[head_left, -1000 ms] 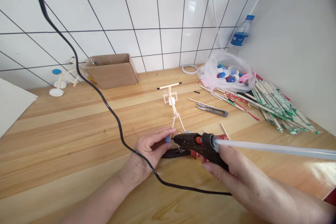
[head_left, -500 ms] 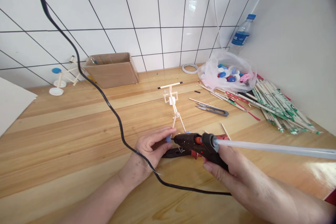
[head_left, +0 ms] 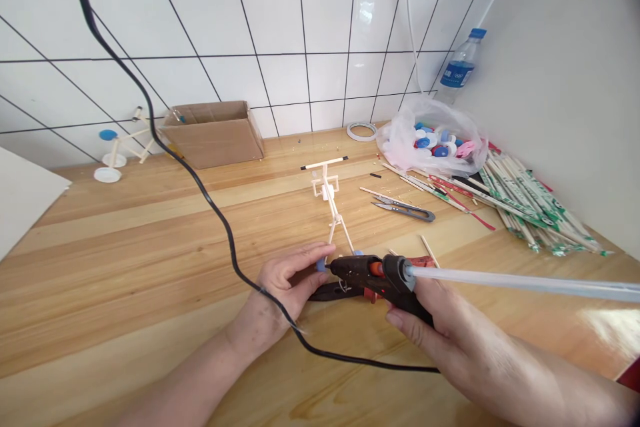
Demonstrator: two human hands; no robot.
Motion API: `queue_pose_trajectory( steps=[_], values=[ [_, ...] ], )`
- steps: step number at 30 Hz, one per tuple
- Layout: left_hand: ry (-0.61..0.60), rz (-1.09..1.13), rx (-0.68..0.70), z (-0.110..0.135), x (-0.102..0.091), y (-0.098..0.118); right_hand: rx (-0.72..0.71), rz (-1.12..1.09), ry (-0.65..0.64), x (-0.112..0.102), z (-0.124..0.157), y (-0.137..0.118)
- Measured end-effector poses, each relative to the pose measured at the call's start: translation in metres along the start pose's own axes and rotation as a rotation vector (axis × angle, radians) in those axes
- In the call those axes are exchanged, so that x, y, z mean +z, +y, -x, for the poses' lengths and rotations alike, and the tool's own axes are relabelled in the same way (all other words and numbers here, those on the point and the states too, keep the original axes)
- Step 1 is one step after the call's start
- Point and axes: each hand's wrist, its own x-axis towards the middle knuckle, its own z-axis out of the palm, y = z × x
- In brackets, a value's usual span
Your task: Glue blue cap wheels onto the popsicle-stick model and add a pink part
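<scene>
My right hand (head_left: pixel 440 330) grips a black glue gun (head_left: pixel 380 277) with a long clear glue stick (head_left: pixel 520 282) poking out of its back to the right. Its nozzle points left at a small blue cap (head_left: pixel 321 265) pinched in the fingers of my left hand (head_left: pixel 287 280). The cap sits at the near end of a pale stick frame (head_left: pixel 330 203) that lies on the wooden table (head_left: pixel 125 260). The gun's black cord (head_left: pixel 200 183) loops over my left wrist and runs up to the top left.
A cardboard box (head_left: pixel 213 133) and a small stick model with bottle caps (head_left: pixel 117 150) stand at the back left. Snips (head_left: pixel 405 208), a tape roll (head_left: pixel 362 131), a bag of caps (head_left: pixel 433 137), a water bottle (head_left: pixel 457 67) and wrapped chopsticks (head_left: pixel 530 210) lie to the right.
Almost nothing has moved. The glue gun has shifted very slightly left toward the blue cap.
</scene>
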Motion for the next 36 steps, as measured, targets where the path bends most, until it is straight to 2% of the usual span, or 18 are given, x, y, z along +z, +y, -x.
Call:
queue_pose_trajectory(
  steps=[11,20,29,36],
  values=[
    [0.023,0.022,-0.030,-0.001,0.001,0.002,0.010,0.020,0.011,-0.001,-0.003,-0.002],
    [0.031,0.100,-0.043,-0.002,0.000,0.008,-0.027,-0.028,0.072,-0.010,-0.002,-0.007],
    [0.044,0.190,-0.070,-0.001,-0.001,0.011,0.015,0.244,0.065,-0.016,0.013,0.006],
    [0.019,0.229,-0.081,-0.002,0.001,0.009,0.088,0.320,0.056,-0.021,0.018,0.024]
  ],
)
